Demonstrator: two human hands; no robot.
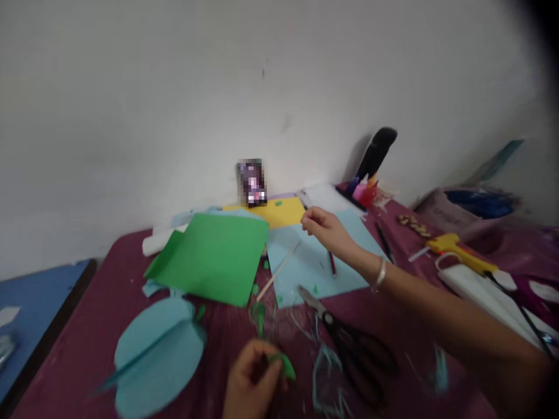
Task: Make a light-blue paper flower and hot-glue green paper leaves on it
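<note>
Low in the head view, my left hand [253, 378] pinches a small curved green paper piece [286, 366] between thumb and fingers. My right hand [325, 227] reaches out over a light blue sheet [305, 262], its fingers curled together; whether anything small is in them I cannot make out. A thin pale stick [279, 270] and a dark pencil [332, 263] lie near it. Black-handled scissors [345, 337] rest partly open between my two hands. To the left is a blue round paper cutout [161, 355] with a folded strip standing across it.
A large green sheet [213, 256] lies left of the blue one, with a yellow sheet [286, 212] behind. A phone [252, 181] leans on the wall. At right lie a yellow glue gun [458, 253], several brown pieces [413, 224] and a bag [463, 203]. Scraps litter the purple cloth [87, 361].
</note>
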